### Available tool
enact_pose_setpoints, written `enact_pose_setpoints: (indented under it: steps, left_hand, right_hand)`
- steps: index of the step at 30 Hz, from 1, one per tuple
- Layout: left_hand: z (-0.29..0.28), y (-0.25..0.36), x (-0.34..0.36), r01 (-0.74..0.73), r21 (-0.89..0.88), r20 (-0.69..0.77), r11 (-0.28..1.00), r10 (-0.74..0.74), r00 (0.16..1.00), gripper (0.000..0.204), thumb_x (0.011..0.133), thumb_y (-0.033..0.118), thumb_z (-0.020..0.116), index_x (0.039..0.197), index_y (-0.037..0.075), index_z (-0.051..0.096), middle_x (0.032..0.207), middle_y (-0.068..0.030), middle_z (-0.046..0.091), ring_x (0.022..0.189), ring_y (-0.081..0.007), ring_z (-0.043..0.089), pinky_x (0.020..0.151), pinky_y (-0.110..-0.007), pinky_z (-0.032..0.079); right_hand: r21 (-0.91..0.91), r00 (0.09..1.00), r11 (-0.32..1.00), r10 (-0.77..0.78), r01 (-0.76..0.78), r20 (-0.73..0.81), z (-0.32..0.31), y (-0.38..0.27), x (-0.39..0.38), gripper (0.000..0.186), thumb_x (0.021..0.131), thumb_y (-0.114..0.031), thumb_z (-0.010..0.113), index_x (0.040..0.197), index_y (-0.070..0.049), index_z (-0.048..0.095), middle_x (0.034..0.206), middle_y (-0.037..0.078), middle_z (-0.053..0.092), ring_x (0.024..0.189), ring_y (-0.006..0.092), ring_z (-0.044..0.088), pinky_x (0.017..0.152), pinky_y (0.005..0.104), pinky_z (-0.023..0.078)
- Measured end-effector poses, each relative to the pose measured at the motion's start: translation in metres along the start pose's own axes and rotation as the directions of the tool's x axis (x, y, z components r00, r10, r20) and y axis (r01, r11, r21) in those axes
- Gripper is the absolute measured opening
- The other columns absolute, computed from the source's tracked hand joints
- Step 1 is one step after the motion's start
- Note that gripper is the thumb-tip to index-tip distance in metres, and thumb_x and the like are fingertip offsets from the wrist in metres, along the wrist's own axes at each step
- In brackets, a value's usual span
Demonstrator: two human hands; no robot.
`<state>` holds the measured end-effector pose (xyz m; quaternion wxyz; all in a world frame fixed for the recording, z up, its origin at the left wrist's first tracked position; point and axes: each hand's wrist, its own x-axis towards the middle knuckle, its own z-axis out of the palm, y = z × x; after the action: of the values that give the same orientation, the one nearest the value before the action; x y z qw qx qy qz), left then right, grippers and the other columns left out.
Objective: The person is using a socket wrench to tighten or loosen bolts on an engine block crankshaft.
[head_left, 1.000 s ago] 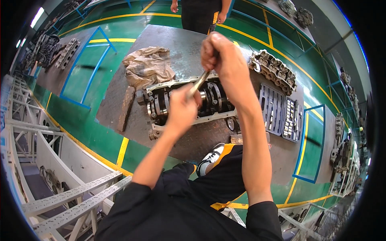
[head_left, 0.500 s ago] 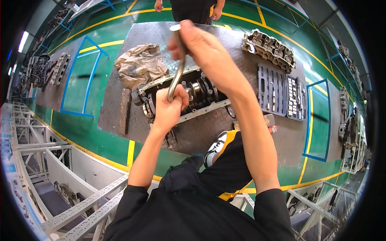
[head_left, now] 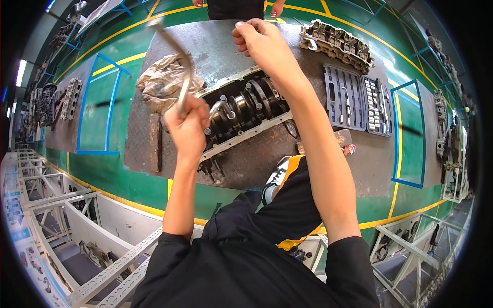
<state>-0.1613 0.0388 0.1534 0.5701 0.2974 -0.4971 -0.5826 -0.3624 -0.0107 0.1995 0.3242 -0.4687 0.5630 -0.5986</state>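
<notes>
A bent steel wrench (head_left: 188,77) is gripped in my left hand (head_left: 188,126), its long arm slanting up to the far left. The far end is smeared by motion. On the hand's right side a bent metal length reaches down to a bolt inside the engine block (head_left: 244,135), which lies with its bearing caps and crankshaft (head_left: 239,101) facing up. My right hand (head_left: 259,42) hovers beyond the block, apart from the wrench. Its fingers are loosely curled, and nothing shows in them.
A crumpled cloth (head_left: 163,82) and a wooden bar (head_left: 155,142) lie left on the metal table (head_left: 205,43). A cylinder head (head_left: 336,46) and an open socket case (head_left: 345,100) sit right. Another person (head_left: 236,9) stands beyond the table.
My right hand has let go of the wrench's upper end and moved right. The wrench's long arm has swung left in my left hand, which has shifted left too.
</notes>
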Motion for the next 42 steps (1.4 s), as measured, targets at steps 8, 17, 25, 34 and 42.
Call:
enact_pose_setpoints:
  steps: [8, 17, 25, 34, 42]
  left_hand:
    - [0.018, 0.027, 0.024, -0.058, 0.12, 0.071, 0.991, 0.049, 0.996, 0.017, 0.073, -0.012, 0.038, 0.067, 0.002, 0.044, 0.057, -0.0018, 0.04, 0.048, -0.0073, 0.032, 0.041, -0.023, 0.02]
    - [-0.052, 0.1, -0.012, -0.238, -0.57, -0.005, 0.787, 0.287, 0.958, 0.023, 0.085, -0.006, 0.043, 0.07, 0.01, 0.037, 0.055, 0.0017, 0.029, 0.045, -0.0072, 0.02, 0.041, -0.023, 0.016]
    - [-0.102, 0.118, -0.087, -0.172, -0.808, -0.11, 0.564, 0.143, 0.984, 0.023, 0.082, -0.012, 0.041, 0.071, 0.007, 0.035, 0.055, 0.0002, 0.027, 0.041, -0.0076, 0.019, 0.035, -0.025, 0.015]
    - [-0.122, 0.054, -0.193, 0.41, 0.906, -0.415, 0.107, 0.412, 0.811, 0.08, 0.088, 0.023, 0.068, 0.148, -0.002, 0.021, 0.14, -0.0238, 0.041, 0.131, -0.0392, 0.039, 0.111, -0.048, 0.029]
    - [-0.076, 0.091, -0.157, 0.071, 0.714, 0.256, 0.696, -0.355, 0.899, 0.03, 0.087, 0.02, 0.069, 0.077, -0.001, 0.052, 0.061, -0.007, 0.052, 0.053, -0.0246, 0.051, 0.05, -0.036, 0.038]
  right_hand:
    - [-0.146, 0.999, 0.989, 0.037, -0.033, 0.03, -0.005, 0.014, 0.002, 0.041, 0.087, -0.03, 0.054, 0.1, 0.007, 0.064, 0.095, 0.024, 0.068, 0.094, 0.035, 0.066, 0.087, 0.0388, 0.048]
    - [-0.332, 0.876, 0.941, 0.11, 0.06, 0.47, -0.023, -0.012, -0.034, 0.058, 0.099, -0.05, 0.045, 0.115, 0.004, 0.061, 0.106, 0.017, 0.067, 0.103, 0.0244, 0.062, 0.092, 0.0363, 0.047]
    - [-0.234, 0.418, 0.964, 0.265, -0.125, 0.869, -0.001, -0.036, -0.131, 0.046, 0.096, -0.04, 0.056, 0.093, 0.005, 0.063, 0.072, 0.012, 0.06, 0.069, 0.017, 0.055, 0.064, 0.037, 0.045]
    - [-0.369, 0.444, 0.907, 0.42, -0.201, 0.791, -0.001, -0.052, -0.213, 0.04, 0.097, -0.029, 0.054, 0.085, 0.01, 0.058, 0.06, 0.025, 0.055, 0.055, 0.0392, 0.056, 0.054, 0.0441, 0.043]
    - [-0.406, 0.37, 0.914, 0.38, -0.01, 0.848, -0.016, -0.095, -0.213, 0.04, 0.097, -0.028, 0.053, 0.083, 0.009, 0.055, 0.059, 0.026, 0.055, 0.06, 0.0447, 0.058, 0.055, 0.0502, 0.045]
